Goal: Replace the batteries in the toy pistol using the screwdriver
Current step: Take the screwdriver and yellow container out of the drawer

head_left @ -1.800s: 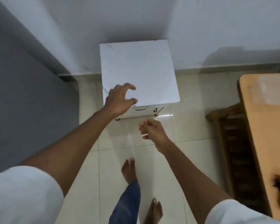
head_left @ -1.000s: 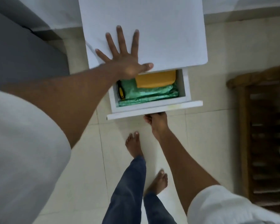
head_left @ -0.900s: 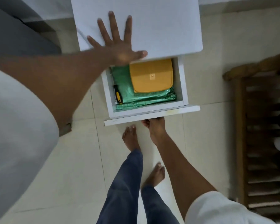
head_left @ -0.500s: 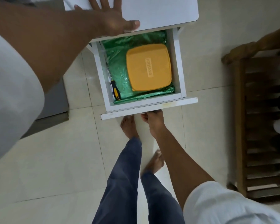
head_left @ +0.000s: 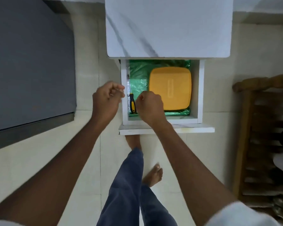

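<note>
A person stands barefoot on a pale tiled floor [head_left: 178, 152] before a white bedside cabinet [head_left: 168, 26], its marble-patterned top surface bare and its drawer [head_left: 201, 93] pulled out. A dark slatted wooden bench [head_left: 266, 144] sits at the right. Green plastic lining [head_left: 137, 70] covers the drawer's bottom, and a square yellow lidded box [head_left: 170, 88] lies on it toward the right. The left hand [head_left: 107, 98] hovers just outside the drawer's left wall, fingers curled with nothing in them. The right hand [head_left: 149, 107] reaches into the drawer with fingers bent, apparently holding nothing, though motion blur makes this uncertain. Between the two hands, the screwdriver [head_left: 131, 99] lies along the drawer's left wall, its black-and-yellow handle toward the person, just beside the right hand.
</note>
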